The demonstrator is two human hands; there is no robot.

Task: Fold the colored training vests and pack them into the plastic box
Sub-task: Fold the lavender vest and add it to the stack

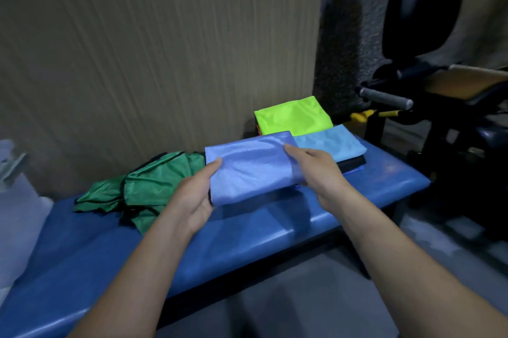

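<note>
Reached forward from the near edge, both forearms bare, over the padded blue vinyl surface [247, 238]. Left hand [192, 194] curled round the near-left corner of the folded periwinkle-blue shiny mesh vest [253, 170], thumb on top, fingers hidden beneath. Right hand [316, 167] clamped on the vest's right edge, thumb laid across the top. Held just above the surface, flat and slightly tilted.

Judged light, limp and slick: likely to slide open unless pinched through all layers at opposite edges, as here.

Left of it, a crumpled dark-green mesh vest [145, 189], unfolded. Farther right, a folded light-blue vest [330, 142] on a dark stack; beyond that, a folded lime-green vest [294, 115] by the wall. At far left, a blurred translucent shape, possibly the plastic box; could not tell.
</note>
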